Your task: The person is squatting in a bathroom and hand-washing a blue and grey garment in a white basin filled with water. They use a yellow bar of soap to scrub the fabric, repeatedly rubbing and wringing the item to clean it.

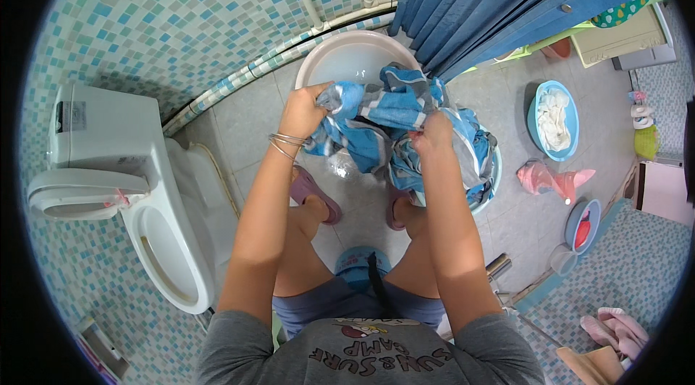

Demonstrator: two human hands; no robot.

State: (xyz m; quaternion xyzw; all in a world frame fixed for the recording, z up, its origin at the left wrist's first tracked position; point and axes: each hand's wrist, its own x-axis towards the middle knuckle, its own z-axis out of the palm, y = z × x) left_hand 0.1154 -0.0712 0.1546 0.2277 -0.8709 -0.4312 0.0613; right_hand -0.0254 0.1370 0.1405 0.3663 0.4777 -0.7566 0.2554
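Note:
A large wet-looking cloth (394, 106) with blue, grey and white stripes stretches between my two hands. My left hand (302, 111) is closed round its bunched left end, beside a pale pink basin (310, 57) of water. Closed on another part of the cloth, my right hand (434, 133) is a little lower and to the right. Folds hang between the hands, partly in front of the basin. The rest of the cloth is heaped to the right in a pale blue basin (496, 183), mostly covered by it.
A white toilet (170, 254) stands at left, its lid raised. Blue curtains (478, 8) hang at the far right. On the tiled floor at right are a blue basin (532, 120) with white cloth, a pink plastic bag (539, 178) and another small basin (592, 215).

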